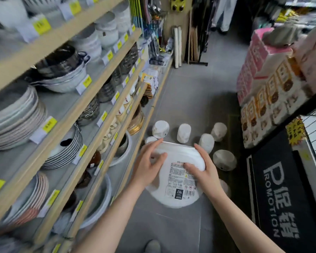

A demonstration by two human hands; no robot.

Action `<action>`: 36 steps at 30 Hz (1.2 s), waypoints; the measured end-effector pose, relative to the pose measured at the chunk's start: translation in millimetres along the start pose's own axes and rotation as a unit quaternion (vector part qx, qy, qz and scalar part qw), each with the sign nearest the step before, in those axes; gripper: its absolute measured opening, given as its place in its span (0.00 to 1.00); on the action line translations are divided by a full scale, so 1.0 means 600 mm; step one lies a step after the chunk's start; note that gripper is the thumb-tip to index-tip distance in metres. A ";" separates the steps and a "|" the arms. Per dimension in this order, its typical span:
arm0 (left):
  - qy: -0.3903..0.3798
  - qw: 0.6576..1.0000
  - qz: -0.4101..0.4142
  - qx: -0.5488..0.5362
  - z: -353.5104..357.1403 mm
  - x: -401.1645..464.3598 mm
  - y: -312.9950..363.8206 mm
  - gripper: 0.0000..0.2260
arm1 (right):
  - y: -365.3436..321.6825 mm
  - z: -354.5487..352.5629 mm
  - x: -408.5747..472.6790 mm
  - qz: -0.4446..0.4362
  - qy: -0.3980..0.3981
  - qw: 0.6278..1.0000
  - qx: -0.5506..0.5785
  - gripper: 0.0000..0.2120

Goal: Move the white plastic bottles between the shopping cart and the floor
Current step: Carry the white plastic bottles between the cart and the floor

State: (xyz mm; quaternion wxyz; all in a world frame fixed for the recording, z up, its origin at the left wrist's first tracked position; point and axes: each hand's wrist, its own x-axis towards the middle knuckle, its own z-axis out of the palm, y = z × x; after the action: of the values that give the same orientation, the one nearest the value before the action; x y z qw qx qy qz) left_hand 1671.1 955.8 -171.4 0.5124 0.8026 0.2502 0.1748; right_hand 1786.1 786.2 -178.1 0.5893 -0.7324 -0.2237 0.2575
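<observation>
At lower centre, the left hand (147, 166) and right hand (203, 168) clasp a large white labelled plastic bottle (175, 177), fingers curled round it. Beyond, six smaller white plastic bottles (184, 133) already stand on the grey floor (190, 92); the cart's contents are unseen.

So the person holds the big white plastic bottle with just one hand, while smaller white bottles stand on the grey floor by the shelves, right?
Not quite: the head view shows both hands on it. The left hand and the right hand hold the big white plastic bottle together. The smaller white bottles do stand on the grey floor by the shelves.
</observation>
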 end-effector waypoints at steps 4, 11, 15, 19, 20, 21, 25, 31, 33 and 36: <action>0.061 0.998 -0.029 0.018 -0.056 -0.031 0.009 0.16 | -0.045 0.051 0.015 -0.013 -0.057 0.998 0.016 0.33; 0.207 0.970 -0.126 0.019 -0.079 -0.114 0.013 0.13 | -0.082 0.104 0.053 -0.051 -0.222 0.973 -0.023 0.30; 0.320 0.934 -0.157 0.015 -0.063 -0.195 0.009 0.19 | -0.093 0.137 0.043 -0.070 -0.337 0.938 -0.043 0.28; 0.442 0.869 -0.223 0.015 -0.050 -0.296 0.026 0.23 | -0.110 0.194 -0.004 -0.104 -0.461 0.878 -0.071 0.27; 0.476 0.847 -0.235 0.005 -0.044 -0.327 0.030 0.24 | -0.113 0.211 -0.024 -0.108 -0.492 0.860 -0.076 0.29; 0.516 0.823 -0.238 0.000 -0.037 -0.359 0.030 0.25 | -0.112 0.229 -0.046 -0.112 -0.517 0.844 -0.084 0.29; 0.627 0.731 -0.271 -0.009 -0.004 -0.498 0.051 0.30 | -0.113 0.286 -0.160 -0.141 -0.614 0.769 -0.113 0.27; 0.713 0.625 -0.317 0.024 0.049 -0.721 0.094 0.33 | -0.101 0.335 -0.381 -0.150 -0.727 0.659 -0.120 0.25; 0.742 0.586 -0.325 0.032 0.070 -0.794 0.112 0.28 | -0.095 0.343 -0.464 -0.162 -0.746 0.636 -0.111 0.22; 0.778 0.522 -0.349 0.041 0.106 -0.909 0.137 0.31 | -0.082 0.351 -0.599 -0.170 -0.784 0.586 -0.116 0.18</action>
State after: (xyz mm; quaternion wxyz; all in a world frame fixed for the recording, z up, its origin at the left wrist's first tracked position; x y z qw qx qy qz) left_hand 1279.7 563.6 -136.4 0.1008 0.2165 0.8161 0.5262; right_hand 1374.3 727.1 -125.3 0.1292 -0.2576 -0.7471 0.5990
